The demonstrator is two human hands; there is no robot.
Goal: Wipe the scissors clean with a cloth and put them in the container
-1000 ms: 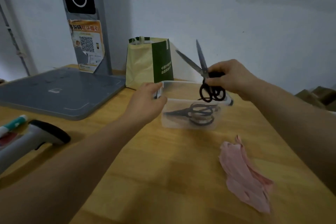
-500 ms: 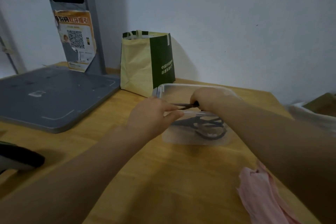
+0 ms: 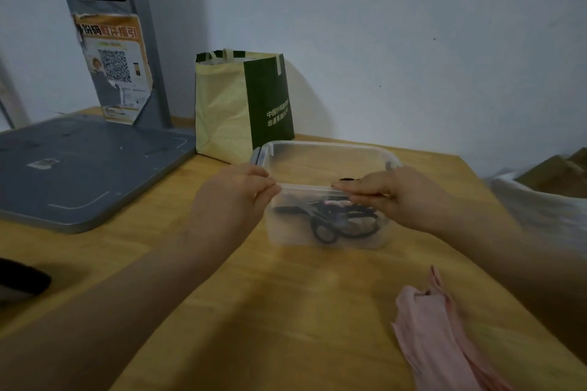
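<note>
Scissors (image 3: 333, 219) lie flat inside clear container (image 3: 327, 144) mid-table (image 3: 286, 311), L hand (image 3: 232, 197) gripping its rim at 8 o'clock, R hand (image 3: 397, 197) w/ fingers stretched along near rim at 4 o'clock, grip unclear, pink cloth (image 3: 438, 333) loose at 5 o'clock.

So the container (image 3: 324, 149) sits mid-table (image 3: 270, 311), with the scissors (image 3: 336, 220) lying inside it. A bag (image 3: 222, 105) stands just behind it to the left, by the wall. The stand's flat base (image 3: 79, 168) is further left. The cloth (image 3: 444, 336) lies in front to the right. My left hand (image 3: 232, 197) and right hand (image 3: 394, 197) are at the near rim, one each side.
</note>
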